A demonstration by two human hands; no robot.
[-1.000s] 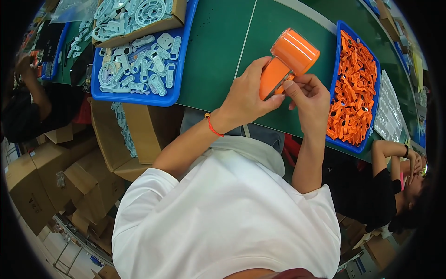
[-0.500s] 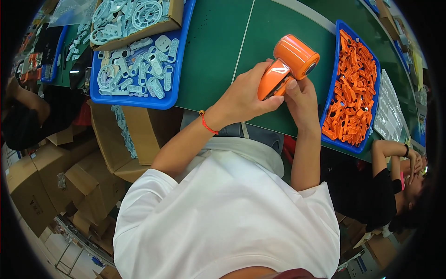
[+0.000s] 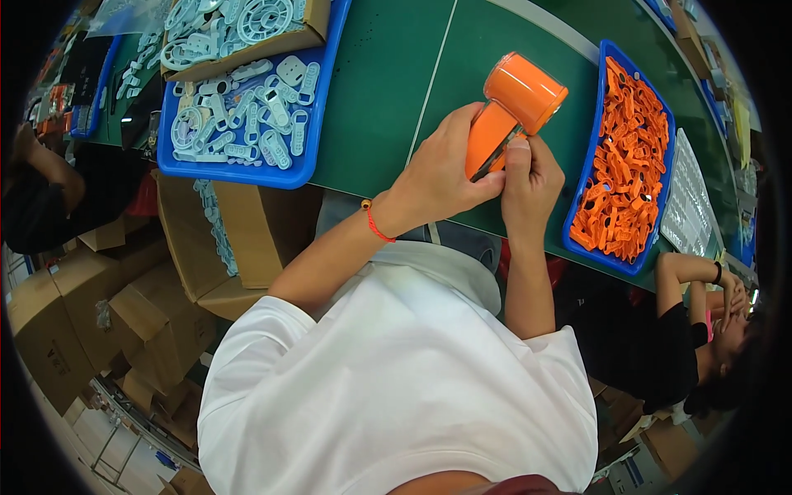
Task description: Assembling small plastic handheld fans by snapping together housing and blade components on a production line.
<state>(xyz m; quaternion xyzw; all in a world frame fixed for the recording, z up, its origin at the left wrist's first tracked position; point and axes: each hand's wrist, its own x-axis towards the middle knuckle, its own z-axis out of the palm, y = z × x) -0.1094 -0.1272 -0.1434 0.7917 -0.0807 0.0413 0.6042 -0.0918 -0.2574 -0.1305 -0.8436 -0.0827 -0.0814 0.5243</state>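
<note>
An orange hairdryer-shaped housing, with a drum-like head and a handle, is held up over the green table. My left hand wraps round its handle from the left, fingers behind and thumb across the lower end. My right hand is closed at the handle's right side, just below the head. Its thumb and forefinger are pinched together by a dark slot in the handle. A bit of orange shows at those fingertips, but what they hold is mostly hidden.
On the right stands a blue tray heaped with small orange plastic parts. Another blue tray at left holds pale blue parts and a cardboard box. Open cartons stand at lower left. A co-worker is at right.
My right hand has shifted from supporting the housing's underside to pinching at the handle's side. The housing has turned slightly and moved a little up.
</note>
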